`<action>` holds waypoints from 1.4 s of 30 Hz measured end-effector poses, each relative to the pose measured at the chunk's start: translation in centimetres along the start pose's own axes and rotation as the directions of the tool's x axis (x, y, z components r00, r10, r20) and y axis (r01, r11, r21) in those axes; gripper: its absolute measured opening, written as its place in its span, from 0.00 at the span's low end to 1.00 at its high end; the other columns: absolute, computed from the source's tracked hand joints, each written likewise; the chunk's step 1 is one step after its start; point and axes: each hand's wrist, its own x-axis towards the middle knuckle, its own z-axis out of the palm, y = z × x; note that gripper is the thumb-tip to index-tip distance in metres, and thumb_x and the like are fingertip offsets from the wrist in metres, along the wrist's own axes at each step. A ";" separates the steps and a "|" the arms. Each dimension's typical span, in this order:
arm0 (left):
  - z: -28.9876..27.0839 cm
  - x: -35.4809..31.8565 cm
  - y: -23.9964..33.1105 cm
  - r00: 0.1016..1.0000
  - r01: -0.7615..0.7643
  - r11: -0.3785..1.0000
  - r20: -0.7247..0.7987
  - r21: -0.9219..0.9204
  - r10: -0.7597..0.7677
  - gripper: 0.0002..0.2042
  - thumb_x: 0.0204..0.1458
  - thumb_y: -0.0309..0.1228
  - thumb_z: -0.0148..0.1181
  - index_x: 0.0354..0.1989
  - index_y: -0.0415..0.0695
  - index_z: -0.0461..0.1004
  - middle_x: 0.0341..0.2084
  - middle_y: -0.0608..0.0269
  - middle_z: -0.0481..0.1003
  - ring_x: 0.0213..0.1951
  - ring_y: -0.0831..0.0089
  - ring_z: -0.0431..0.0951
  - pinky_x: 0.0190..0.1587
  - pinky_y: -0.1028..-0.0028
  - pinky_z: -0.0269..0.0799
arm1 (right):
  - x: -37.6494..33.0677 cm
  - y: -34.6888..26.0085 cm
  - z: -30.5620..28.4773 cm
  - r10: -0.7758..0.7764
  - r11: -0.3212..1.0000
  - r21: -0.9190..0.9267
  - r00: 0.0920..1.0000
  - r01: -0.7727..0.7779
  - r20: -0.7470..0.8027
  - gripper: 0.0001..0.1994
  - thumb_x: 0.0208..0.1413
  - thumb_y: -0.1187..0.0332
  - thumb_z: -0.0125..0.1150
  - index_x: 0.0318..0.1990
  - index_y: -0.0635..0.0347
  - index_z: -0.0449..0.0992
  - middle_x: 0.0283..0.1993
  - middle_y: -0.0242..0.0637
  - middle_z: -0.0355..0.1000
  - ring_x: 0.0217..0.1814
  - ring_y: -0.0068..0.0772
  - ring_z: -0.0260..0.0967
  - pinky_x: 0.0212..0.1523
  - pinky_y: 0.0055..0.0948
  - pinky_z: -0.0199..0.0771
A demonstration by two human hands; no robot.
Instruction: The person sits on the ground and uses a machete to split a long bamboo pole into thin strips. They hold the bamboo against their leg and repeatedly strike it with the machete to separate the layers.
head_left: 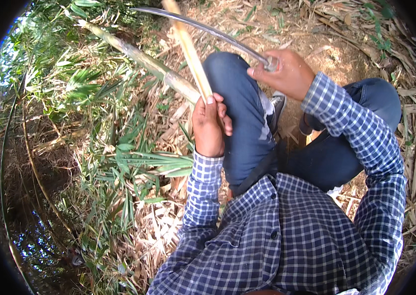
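Note:
My left hand (209,124) is closed around the lower end of a split bamboo strip (191,51), its thumb lying along the pale face. The strip slants up and away, past the left side of my raised knee. In my right hand (289,73) is the handle of a long curved knife (222,37), mostly hidden by the fingers. Its thin metal blade reaches leftward and crosses the upper part of the strip in this view. Whether blade and strip touch, I cannot tell. The blade's tip points to the far left.
A greenish bamboo pole (139,56) slants from the far left to just behind my left hand. Dry leaves and bamboo litter (311,29) cover the ground. Green leafy plants (85,83) grow on the left. My bent legs (237,98) are under both hands.

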 end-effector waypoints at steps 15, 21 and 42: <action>-0.6 -0.5 -1.5 0.982 0.186 0.982 0.038 0.028 -0.187 0.13 0.68 0.39 0.41 0.38 0.44 0.68 0.14 0.74 0.57 0.11 0.86 0.49 0.11 0.83 0.43 | -0.6 -0.5 -0.2 -0.239 0.711 -0.597 0.926 0.372 0.292 0.19 0.44 0.57 0.67 0.36 0.64 0.76 0.20 0.47 0.74 0.25 0.50 0.76 0.28 0.45 0.76; 0.0 -0.4 -1.4 0.979 0.203 0.979 0.033 0.019 -0.204 0.13 0.68 0.39 0.41 0.37 0.45 0.68 0.13 0.75 0.57 0.10 0.86 0.49 0.11 0.82 0.43 | -0.4 0.3 -0.4 -0.177 0.730 -0.604 0.942 0.320 0.285 0.19 0.44 0.56 0.68 0.39 0.59 0.76 0.23 0.46 0.75 0.29 0.50 0.77 0.34 0.47 0.76; -0.2 -0.1 -1.5 0.981 0.193 0.981 0.007 0.011 -0.193 0.13 0.68 0.39 0.41 0.35 0.45 0.67 0.13 0.75 0.56 0.10 0.86 0.49 0.11 0.82 0.43 | 0.0 0.0 0.2 -0.116 0.740 -0.602 0.939 0.300 0.325 0.17 0.46 0.57 0.67 0.39 0.60 0.76 0.23 0.46 0.75 0.29 0.50 0.77 0.33 0.46 0.76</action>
